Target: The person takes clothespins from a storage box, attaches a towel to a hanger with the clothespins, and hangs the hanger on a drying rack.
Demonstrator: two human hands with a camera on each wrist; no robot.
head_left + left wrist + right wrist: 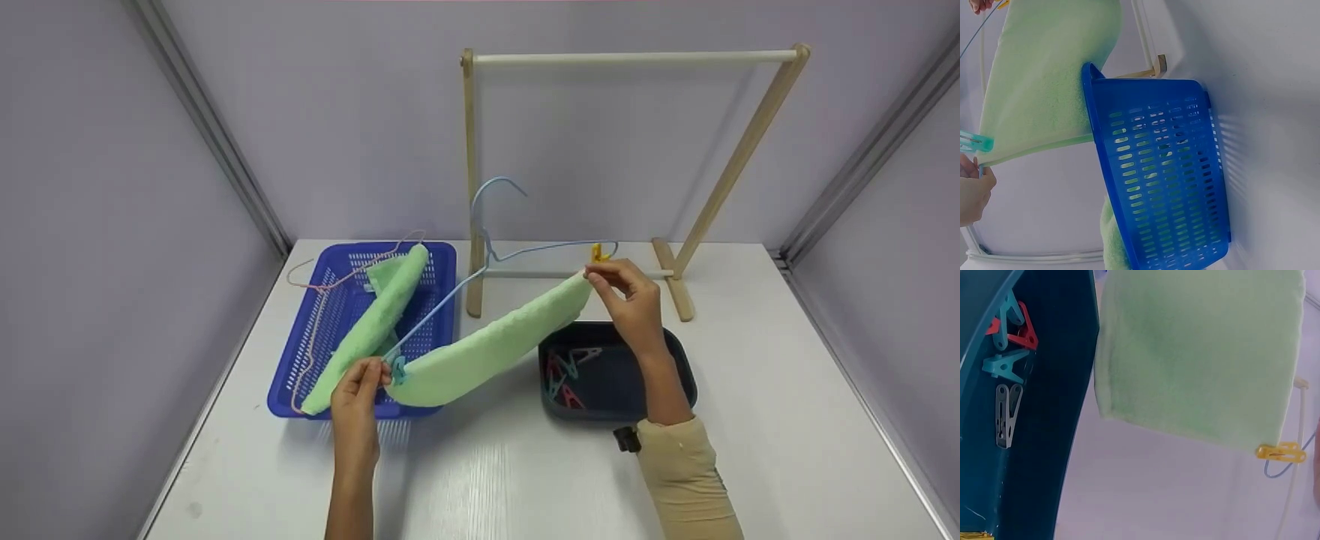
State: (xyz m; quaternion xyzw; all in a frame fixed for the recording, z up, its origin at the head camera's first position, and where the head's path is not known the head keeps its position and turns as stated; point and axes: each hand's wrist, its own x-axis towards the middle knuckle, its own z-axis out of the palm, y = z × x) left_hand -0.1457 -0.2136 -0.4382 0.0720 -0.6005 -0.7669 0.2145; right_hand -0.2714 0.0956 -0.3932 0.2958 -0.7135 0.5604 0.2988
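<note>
A pale green towel [487, 360] hangs from a light blue wire hanger [450, 296], held up above the table. A teal clothespin [398, 369] clips its left corner, and a yellow clothespin [1282, 453] sits at its right corner. My left hand [358, 394] pinches the hanger's left end beside the teal clothespin; the left wrist view shows a bit of blue wire at the fingertips. With thumb and fingers, my right hand [634, 304] pinches the towel's right corner just below the yellow clothespin. Only a sliver of that hand shows in the right wrist view.
At left, a blue basket [281, 390] holds another green towel [375, 330] on a pink hanger [311, 337]. A dark bin [619, 416] with several clothespins [1009, 416] stands below the right hand. Behind rises a wooden rack with a white rod [637, 57].
</note>
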